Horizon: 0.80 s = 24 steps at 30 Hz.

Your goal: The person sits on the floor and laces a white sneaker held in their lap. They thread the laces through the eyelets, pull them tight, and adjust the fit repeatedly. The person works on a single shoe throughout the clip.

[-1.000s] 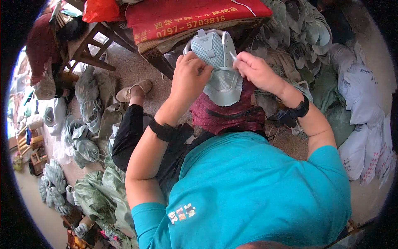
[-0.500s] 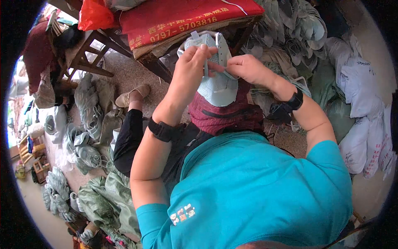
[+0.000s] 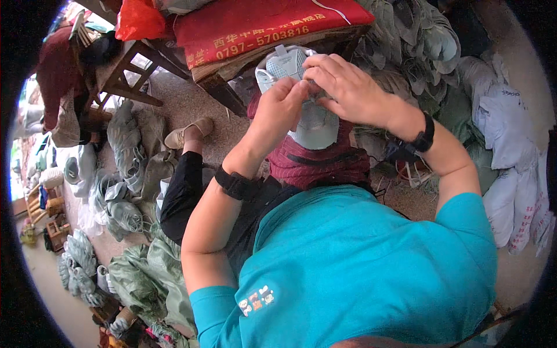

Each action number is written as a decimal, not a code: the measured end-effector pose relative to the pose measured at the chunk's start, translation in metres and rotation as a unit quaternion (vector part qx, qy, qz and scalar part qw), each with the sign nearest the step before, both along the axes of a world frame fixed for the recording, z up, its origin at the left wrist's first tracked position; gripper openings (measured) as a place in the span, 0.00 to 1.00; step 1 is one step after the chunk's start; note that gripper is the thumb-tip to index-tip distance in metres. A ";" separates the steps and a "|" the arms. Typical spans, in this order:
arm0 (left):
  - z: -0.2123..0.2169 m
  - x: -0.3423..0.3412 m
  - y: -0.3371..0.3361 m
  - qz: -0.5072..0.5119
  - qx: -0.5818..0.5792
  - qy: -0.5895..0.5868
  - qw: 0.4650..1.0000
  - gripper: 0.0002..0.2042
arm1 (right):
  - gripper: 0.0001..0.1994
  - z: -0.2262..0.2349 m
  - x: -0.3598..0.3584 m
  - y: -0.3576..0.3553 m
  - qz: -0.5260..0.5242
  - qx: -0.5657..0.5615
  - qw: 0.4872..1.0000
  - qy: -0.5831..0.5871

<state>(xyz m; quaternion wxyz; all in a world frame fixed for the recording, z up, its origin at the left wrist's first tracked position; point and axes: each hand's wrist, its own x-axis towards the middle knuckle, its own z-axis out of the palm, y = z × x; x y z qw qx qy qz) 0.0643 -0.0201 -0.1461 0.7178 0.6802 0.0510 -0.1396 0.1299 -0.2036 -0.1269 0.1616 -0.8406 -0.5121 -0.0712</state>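
Note:
A pale mint-green shoe upper (image 3: 313,119) is held up in front of my chest, its mesh tongue end pointing away from me. My left hand (image 3: 281,110) pinches its left side near the lacing area, with a black band on the wrist. My right hand (image 3: 348,87) lies over the top right of the upper, fingers curled on it, a black watch on that wrist. The fingertips of both hands meet at the middle of the upper. A dark red bag (image 3: 319,162) rests on my lap under the upper.
A wooden bench with a red cushion (image 3: 261,26) stands right ahead. Heaps of grey-green shoe uppers (image 3: 125,174) lie on the floor at left and at upper right (image 3: 418,46). White sacks (image 3: 510,151) are piled at right. A wooden chair (image 3: 116,75) stands at upper left.
Both hands have closed in toward each other over the middle of the shoe upper, which now sits a little higher and is more covered by my fingers.

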 end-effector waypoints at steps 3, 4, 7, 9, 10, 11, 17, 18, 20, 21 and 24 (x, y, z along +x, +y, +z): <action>-0.007 0.000 -0.002 -0.003 0.124 -0.106 0.987 0.11 | 0.20 0.003 0.026 -0.003 0.074 -0.056 0.990 0.109; -0.012 0.001 -0.002 0.000 0.169 -0.161 0.972 0.10 | 0.20 0.007 0.033 -0.005 0.103 -0.064 0.985 0.123; -0.020 0.003 -0.001 0.001 0.358 -0.325 0.875 0.08 | 0.17 0.009 0.043 -0.004 0.145 -0.074 0.981 0.106; -0.021 0.003 -0.001 0.003 0.359 -0.331 0.872 0.07 | 0.16 0.000 0.046 -0.001 0.142 -0.083 0.983 0.078; -0.021 0.003 -0.001 0.006 0.362 -0.334 0.870 0.07 | 0.15 -0.001 0.046 0.000 0.141 -0.076 0.984 0.082; -0.025 0.002 -0.003 0.001 0.371 -0.332 0.867 0.07 | 0.14 -0.002 0.045 -0.002 0.141 -0.069 0.984 0.086; -0.044 -0.001 -0.013 0.083 0.264 -0.300 0.913 0.09 | 0.10 -0.004 0.033 -0.006 0.099 -0.006 0.990 0.098; -0.043 -0.001 -0.017 0.084 0.278 -0.296 0.910 0.09 | 0.10 0.000 0.034 -0.004 0.077 -0.032 0.990 0.110; -0.040 -0.002 -0.017 0.084 0.287 -0.285 0.911 0.08 | 0.10 -0.002 0.030 -0.001 0.040 -0.052 0.993 0.095; -0.040 -0.001 -0.013 0.086 0.284 -0.278 0.914 0.08 | 0.10 -0.002 0.032 0.006 0.033 -0.048 0.989 0.136; -0.059 -0.001 -0.013 0.106 0.280 -0.342 0.891 0.09 | 0.09 -0.001 0.033 0.013 0.007 -0.039 0.975 0.218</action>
